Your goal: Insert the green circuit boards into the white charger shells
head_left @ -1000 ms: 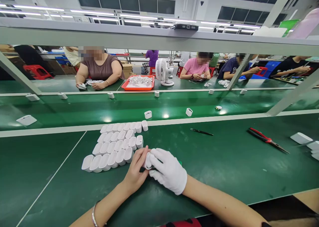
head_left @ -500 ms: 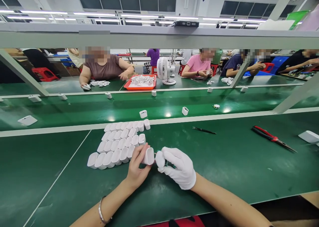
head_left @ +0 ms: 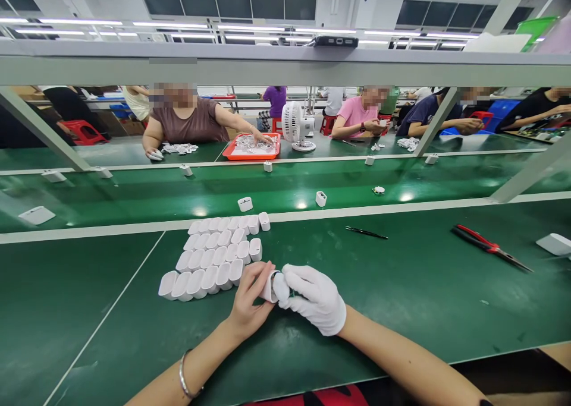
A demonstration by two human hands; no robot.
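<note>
My bare left hand (head_left: 248,302) is closed round a white plastic housing (head_left: 268,289), its open end turned to the right. In a white glove, my right hand (head_left: 317,300) pinches a rounded white piece (head_left: 281,288) by its edge. A bit of green shows behind that piece, partly covered by the glove. The piece meets the mouth of the housing at a tilt; how far it reaches inside is hidden. Just left of my hands, several rows of similar white housings (head_left: 195,283) stand close together on the green table (head_left: 401,287).
Tweezers (head_left: 366,232) and red-and-black pliers (head_left: 488,247) lie to the right. A white part (head_left: 554,244) sits at the right edge. Beyond runs a green conveyor belt (head_left: 285,183) carrying spaced white parts. Across it are an orange tray (head_left: 229,150), a white fan (head_left: 293,123) and co-workers.
The housing and the rounded piece were apart and now meet, the housing's open end showing. Parts on the belt have shifted left. A co-worker's hand has reached into the orange tray.
</note>
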